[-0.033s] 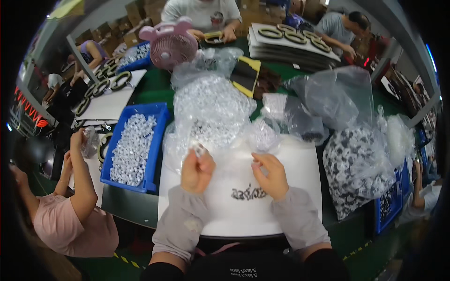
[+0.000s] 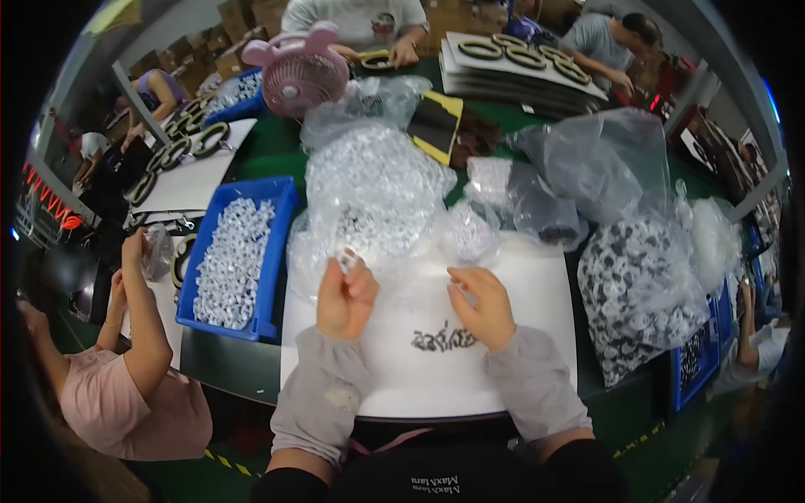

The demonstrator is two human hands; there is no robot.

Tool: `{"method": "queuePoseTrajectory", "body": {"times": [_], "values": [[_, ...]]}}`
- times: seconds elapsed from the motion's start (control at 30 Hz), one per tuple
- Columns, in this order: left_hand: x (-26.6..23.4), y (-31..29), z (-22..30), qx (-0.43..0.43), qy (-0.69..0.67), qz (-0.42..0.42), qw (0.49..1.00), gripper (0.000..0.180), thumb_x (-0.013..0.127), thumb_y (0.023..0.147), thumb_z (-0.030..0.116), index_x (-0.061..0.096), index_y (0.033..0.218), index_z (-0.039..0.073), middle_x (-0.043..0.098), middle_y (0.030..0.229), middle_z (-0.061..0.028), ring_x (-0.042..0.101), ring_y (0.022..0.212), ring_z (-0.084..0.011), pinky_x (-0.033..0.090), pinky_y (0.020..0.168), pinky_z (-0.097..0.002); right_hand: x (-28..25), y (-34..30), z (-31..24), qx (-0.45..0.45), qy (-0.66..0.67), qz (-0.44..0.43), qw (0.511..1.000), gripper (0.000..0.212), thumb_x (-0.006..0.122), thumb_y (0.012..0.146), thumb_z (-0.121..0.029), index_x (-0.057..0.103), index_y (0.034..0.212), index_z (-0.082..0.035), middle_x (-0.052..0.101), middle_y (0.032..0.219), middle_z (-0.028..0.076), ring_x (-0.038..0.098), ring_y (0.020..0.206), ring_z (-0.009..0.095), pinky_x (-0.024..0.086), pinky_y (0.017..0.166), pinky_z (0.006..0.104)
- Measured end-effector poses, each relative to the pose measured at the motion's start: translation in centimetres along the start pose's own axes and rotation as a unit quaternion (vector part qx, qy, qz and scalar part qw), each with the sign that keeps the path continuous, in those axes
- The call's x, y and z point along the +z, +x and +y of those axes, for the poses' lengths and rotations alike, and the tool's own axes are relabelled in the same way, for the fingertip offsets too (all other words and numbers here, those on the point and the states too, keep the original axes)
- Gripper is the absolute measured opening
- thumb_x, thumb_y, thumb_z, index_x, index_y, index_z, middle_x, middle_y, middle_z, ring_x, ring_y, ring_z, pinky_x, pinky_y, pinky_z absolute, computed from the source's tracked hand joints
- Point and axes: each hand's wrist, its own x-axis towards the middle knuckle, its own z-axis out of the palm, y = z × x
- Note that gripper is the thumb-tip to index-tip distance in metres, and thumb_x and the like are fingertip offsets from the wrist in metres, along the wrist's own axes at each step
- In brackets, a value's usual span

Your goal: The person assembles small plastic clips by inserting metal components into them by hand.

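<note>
My left hand pinches a small whitish plastic piece between thumb and fingers, over the white board and just in front of a big clear bag of white parts. Across from it, my right hand has thumb and index finger brought together. Whatever may be between those fingertips is too small to make out. Between and below the hands lies a loose row of small dark parts. A smaller bag of whitish pieces rests beyond the right fingertips.
To the left stands a blue bin of white parts. At right are a large bag of black-and-white parts and another blue bin. A pink fan stands at the back. Co-workers sit left, right and opposite.
The whole view has shifted slightly. Both hands keep nearly the same pose, and the left still pinches the small piece.
</note>
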Motion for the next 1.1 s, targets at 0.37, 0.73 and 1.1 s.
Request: {"method": "queuePoseTrajectory", "body": {"times": [0.37,0.73,1.1], "values": [[-0.6,-0.2,-1.1,-0.032,0.096,-0.076,0.992,0.028,0.054,0.09,0.037,0.048,0.097,0.011,0.04,0.073,0.0026,0.037,0.063,-0.0092,0.031,0.059,-0.0239,2.6,-0.2,1.7,-0.033,-0.07,-0.089,0.993,0.013,0.062,0.076,-0.008,0.066,0.089,-0.009,0.057,0.081,0.003,0.053,0.082,0.022,0.037,0.072,0.0361],[1.0,-0.9,-2.3,-0.078,0.152,-0.09,0.981,0.03,0.056,0.088,0.04,0.047,0.096,0.013,0.038,0.071,0.0055,0.036,0.06,-0.0061,0.03,0.057,-0.022,3.8,0.4,1.5,-0.08,-0.142,-0.083,0.983,0.011,0.066,0.073,-0.009,0.067,0.084,-0.013,0.053,0.079,0.0,0.051,0.076,0.021,0.036,0.068,0.0357],[0.5,-0.9,-3.1,-0.091,0.197,-0.075,0.973,0.033,0.059,0.086,0.041,0.046,0.093,0.011,0.039,0.07,0.0039,0.038,0.06,-0.0079,0.031,0.057,-0.0239,1.4,0.1,0.9,0.122,0.158,-0.036,0.979,0.012,0.06,0.075,0.003,0.062,0.084,-0.004,0.056,0.081,0.004,0.053,0.072,0.013,0.042,0.069,0.0247]]}}
